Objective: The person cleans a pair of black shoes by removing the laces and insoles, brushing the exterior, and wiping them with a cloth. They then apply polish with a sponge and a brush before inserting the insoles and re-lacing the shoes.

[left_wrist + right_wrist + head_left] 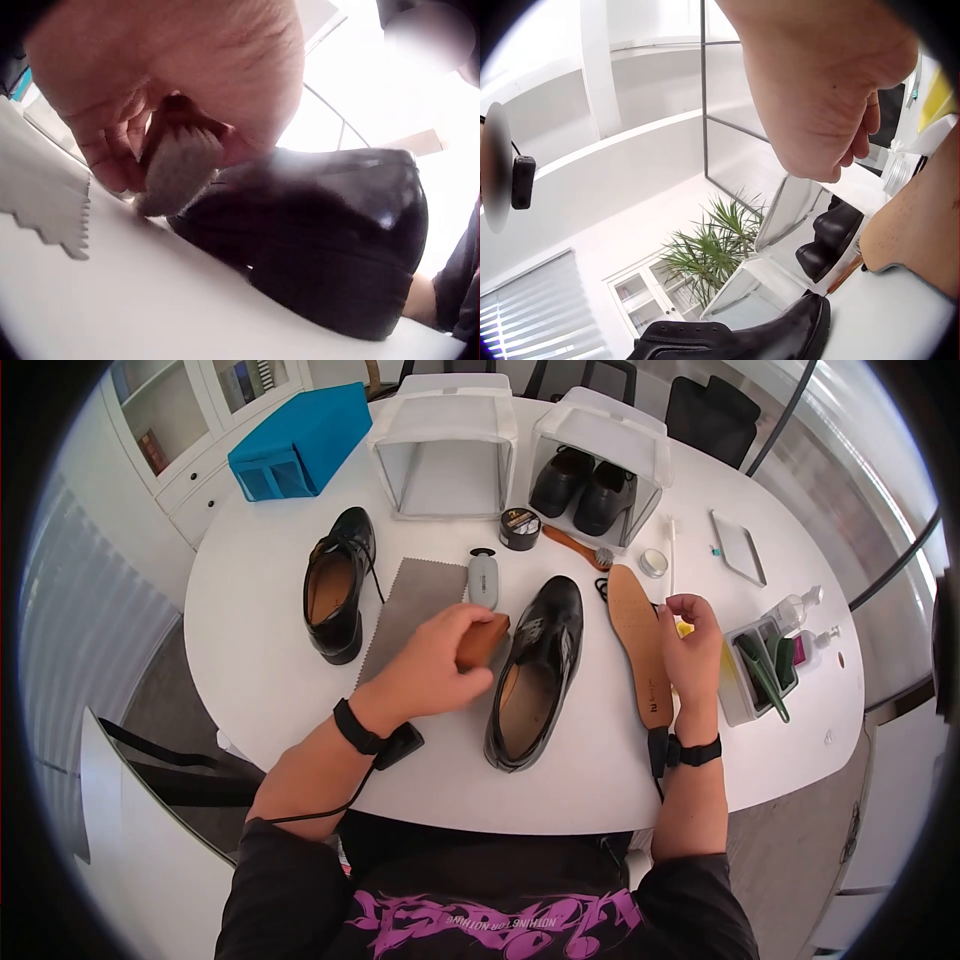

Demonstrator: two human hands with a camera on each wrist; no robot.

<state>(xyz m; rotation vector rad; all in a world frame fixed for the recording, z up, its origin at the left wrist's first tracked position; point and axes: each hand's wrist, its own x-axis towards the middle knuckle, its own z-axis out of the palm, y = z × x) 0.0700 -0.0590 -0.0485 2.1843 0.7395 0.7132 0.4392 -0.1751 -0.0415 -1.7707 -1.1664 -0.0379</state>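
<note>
My left hand point(425, 665) grips a shoe brush with a brown wooden back point(483, 641); its grey bristles point(180, 169) face down in the left wrist view. Close on its right stands a glossy black dress shoe point(560, 610), toe pointing away from me. The brush is beside the shoe's left flank. My right hand point(692, 655) hovers by a tan insole point(636, 625), fingers loosely curled around nothing. The other black shoe point(340, 595), its lace trailing, stands to the left beside a grey cloth point(415, 595) with a zigzag edge.
Behind are a black tin point(520, 529), a grey bottle point(483, 580), a wooden-handled brush point(575, 545) and two white boxes point(445, 395), one holding black shoes point(605, 500). A teal box point(310, 435) sits back left. At right are a caddy point(738, 680) and a tray point(738, 545).
</note>
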